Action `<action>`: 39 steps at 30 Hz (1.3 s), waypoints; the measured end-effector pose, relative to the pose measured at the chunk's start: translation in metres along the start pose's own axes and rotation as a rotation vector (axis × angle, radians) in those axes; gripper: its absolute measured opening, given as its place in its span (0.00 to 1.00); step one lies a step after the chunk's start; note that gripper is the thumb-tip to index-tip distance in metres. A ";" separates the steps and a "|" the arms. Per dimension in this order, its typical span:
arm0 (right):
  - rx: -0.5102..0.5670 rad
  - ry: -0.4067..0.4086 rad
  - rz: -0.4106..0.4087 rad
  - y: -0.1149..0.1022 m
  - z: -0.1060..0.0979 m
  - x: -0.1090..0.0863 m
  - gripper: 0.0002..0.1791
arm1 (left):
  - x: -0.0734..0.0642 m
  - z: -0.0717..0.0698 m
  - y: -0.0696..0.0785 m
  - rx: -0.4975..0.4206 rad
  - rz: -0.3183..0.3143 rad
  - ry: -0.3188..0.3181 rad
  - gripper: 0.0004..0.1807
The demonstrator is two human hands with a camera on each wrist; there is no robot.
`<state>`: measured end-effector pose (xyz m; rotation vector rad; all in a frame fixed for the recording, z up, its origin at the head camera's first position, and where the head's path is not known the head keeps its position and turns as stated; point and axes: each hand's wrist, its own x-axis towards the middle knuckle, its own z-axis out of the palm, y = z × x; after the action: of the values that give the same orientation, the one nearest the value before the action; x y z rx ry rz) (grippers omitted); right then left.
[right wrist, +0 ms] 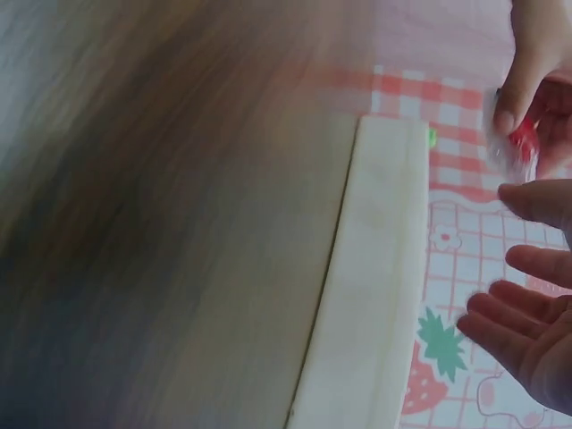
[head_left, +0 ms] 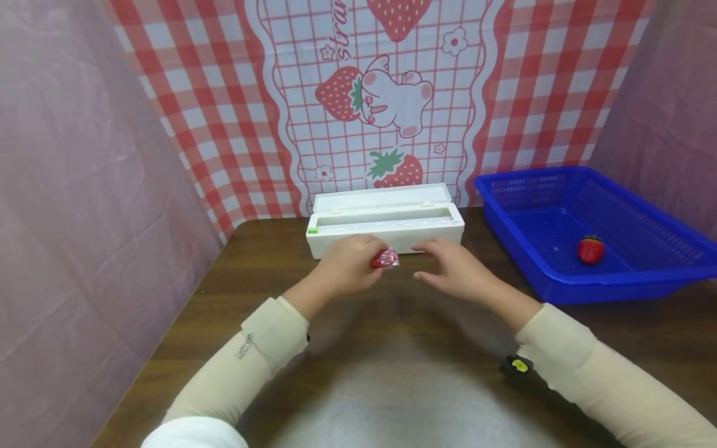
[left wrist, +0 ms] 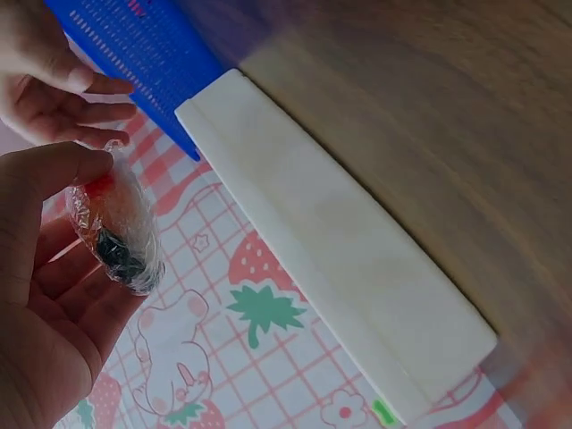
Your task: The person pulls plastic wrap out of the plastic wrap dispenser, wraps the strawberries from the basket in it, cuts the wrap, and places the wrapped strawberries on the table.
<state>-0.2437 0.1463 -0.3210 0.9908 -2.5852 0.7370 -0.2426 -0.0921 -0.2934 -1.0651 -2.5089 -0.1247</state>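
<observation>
A strawberry wrapped in clear plastic film [left wrist: 121, 228] is held in my left hand [head_left: 350, 264], between thumb and fingers. Its red side and dark green top show through the wrinkled film in the left wrist view. My right hand [head_left: 456, 270] hovers a short way to the right, fingers parted and holding nothing. Behind both hands stands a white cling film dispenser box [head_left: 386, 239] with its lid [head_left: 383, 198] raised at the back. Film lies in the slot, and a small green piece [head_left: 313, 230] sits at the left end.
At the right stands a blue plastic basket [head_left: 560, 283] with one unwrapped strawberry [head_left: 590, 249] inside. The brown wooden table [head_left: 358, 348] reaches toward me. A red-checked strawberry-print cloth [head_left: 224, 112] hangs behind the box, with pinkish curtains [head_left: 84, 186] at both sides.
</observation>
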 end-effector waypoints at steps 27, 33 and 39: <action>-0.275 -0.041 -0.019 0.024 -0.004 -0.026 0.27 | -0.063 0.006 -0.039 -0.010 -0.226 0.056 0.18; -0.282 -0.037 -0.042 0.026 -0.004 -0.028 0.27 | -0.076 0.005 -0.051 -0.029 -0.325 -0.001 0.21; -0.285 -0.041 -0.052 0.027 -0.004 -0.029 0.27 | -0.088 0.003 -0.065 -0.013 -0.384 -0.046 0.23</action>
<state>-0.2408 0.1810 -0.3391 0.9858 -2.5935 0.3242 -0.2348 -0.1963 -0.3271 -0.5846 -2.7294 -0.2277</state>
